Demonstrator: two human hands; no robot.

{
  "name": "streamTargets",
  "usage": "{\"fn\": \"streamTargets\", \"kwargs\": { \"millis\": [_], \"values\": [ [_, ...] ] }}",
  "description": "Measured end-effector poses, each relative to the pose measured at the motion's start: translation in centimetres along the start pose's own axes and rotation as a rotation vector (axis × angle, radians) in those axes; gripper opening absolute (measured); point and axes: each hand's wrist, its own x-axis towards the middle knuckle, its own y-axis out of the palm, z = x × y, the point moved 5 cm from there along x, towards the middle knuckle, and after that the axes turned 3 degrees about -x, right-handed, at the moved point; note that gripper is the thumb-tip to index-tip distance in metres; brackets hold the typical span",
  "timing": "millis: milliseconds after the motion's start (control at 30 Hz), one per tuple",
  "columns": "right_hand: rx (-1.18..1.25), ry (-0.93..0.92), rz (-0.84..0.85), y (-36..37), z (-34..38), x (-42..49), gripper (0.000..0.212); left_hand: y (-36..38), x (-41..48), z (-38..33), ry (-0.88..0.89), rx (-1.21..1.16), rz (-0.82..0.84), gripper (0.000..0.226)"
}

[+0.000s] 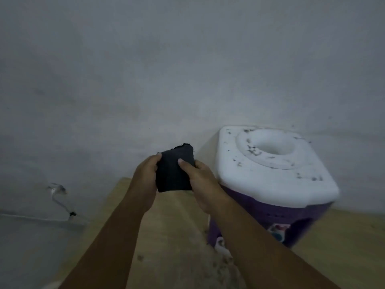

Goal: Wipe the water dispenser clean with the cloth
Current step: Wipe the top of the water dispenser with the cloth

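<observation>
A small water dispenser (277, 176) with a white top and a purple body stands on a wooden table at the right. Dark specks of dirt are scattered over its white top around the round bottle opening. A folded dark cloth (174, 171) is held up in front of me, left of the dispenser. My left hand (145, 174) grips the cloth's left edge. My right hand (200, 176) holds its right side, thumb pressed on the front. The cloth does not touch the dispenser.
The light wooden table (166, 236) carries dirt specks near the dispenser's base. A grey wall (145, 80) rises close behind. A white cable and plug (60, 197) hang on the wall at the lower left, above a grey floor.
</observation>
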Motion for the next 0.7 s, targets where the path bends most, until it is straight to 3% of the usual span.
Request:
{"fn": "streamTargets", "kwargs": {
  "millis": [267,400,600,700],
  "values": [
    [0.163,-0.211,-0.029,-10.6,11.5,-9.7,0.031,15.0,-6.7,-4.5,0.175,0.051,0.255,0.030],
    [0.132,-0.302,-0.067,-15.6,16.3,-13.6,0.027,21.4,-9.1,-6.0,0.219,0.124,0.326,0.020],
    [0.211,-0.214,-0.291,-23.0,17.3,-14.1,0.019,25.6,-9.4,-5.3,0.295,0.486,0.275,0.024],
    [0.081,-0.226,-0.406,-27.5,17.3,-13.6,0.008,25.3,-8.9,-4.4,0.379,0.594,0.171,0.020]
  ]
}}
